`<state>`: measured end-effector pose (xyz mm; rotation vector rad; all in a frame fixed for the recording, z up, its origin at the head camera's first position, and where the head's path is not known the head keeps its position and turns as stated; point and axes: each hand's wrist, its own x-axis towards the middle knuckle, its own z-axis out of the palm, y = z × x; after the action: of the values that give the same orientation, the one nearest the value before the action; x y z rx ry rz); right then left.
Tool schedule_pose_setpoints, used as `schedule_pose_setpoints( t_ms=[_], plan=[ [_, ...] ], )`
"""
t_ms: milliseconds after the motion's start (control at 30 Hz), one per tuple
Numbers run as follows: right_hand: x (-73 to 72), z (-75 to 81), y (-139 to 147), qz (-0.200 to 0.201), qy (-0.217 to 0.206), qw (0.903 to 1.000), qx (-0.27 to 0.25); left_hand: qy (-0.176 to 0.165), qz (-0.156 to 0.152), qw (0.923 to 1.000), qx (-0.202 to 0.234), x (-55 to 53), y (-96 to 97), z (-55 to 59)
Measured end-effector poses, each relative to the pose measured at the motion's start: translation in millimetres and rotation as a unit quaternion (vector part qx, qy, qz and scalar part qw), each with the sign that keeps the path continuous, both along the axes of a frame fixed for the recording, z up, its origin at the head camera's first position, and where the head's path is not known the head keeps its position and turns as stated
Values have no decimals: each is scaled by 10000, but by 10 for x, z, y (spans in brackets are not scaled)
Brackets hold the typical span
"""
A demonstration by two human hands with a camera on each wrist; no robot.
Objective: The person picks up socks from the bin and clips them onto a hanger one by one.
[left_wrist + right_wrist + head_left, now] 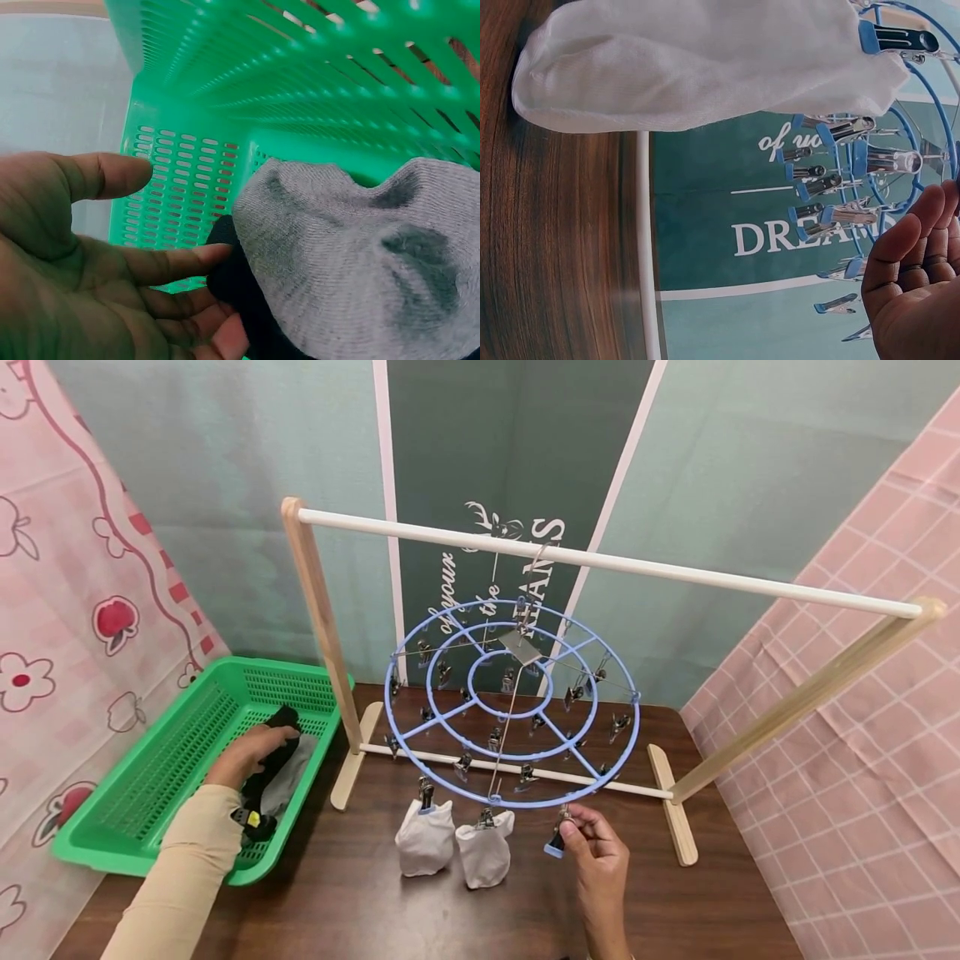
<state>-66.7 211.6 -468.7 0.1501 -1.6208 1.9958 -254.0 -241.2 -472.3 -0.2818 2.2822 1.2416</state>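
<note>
My left hand [251, 753] reaches into the green basket [150, 760] and touches a black sock [274, 770]. Its thumb stands well apart from its fingers in the left wrist view, and the fingertips meet the black cloth beside a grey sock [337, 255]. At the front right of a round blue hanger [517, 803], my right hand [602, 864] pinches a blue-tipped metal clip [556, 842] between thumb and fingers. Two white socks hang from the hanger's front clips, one white sock [424, 840] left of the other white sock [483, 857].
The hanger hooks over the white bar [675, 575] of a wooden stand, whose feet [673, 810] rest on the dark wood table [525, 927]. Several more clips [574, 692] dangle from the rings. Pink tiled cloth [862, 710] borders the right side.
</note>
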Motion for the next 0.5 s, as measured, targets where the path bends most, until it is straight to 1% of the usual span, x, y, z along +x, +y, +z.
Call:
schedule_pose_setpoints(
  t_ms=[100, 233, 367, 433, 500],
  plan=[
    [-2, 1, -6, -34, -46, 10000, 12, 137, 196, 9997, 61, -7, -24, -1],
    [3, -4, -13, -42, -66, 10000, 23, 508, 692, 9963, 68, -18, -58, -10],
    [11, -11, -18, 8, -45, 10000, 19, 720, 1107, 9912, 56, -21, -79, -13],
    [14, -13, -21, -2, -45, 10000, 26, 823, 1067, 9909, 61, 0, -80, -12],
    [16, -13, -25, -35, -64, 10000, 48, 876, 966, 9914, 59, 17, -79, -16]
  ],
)
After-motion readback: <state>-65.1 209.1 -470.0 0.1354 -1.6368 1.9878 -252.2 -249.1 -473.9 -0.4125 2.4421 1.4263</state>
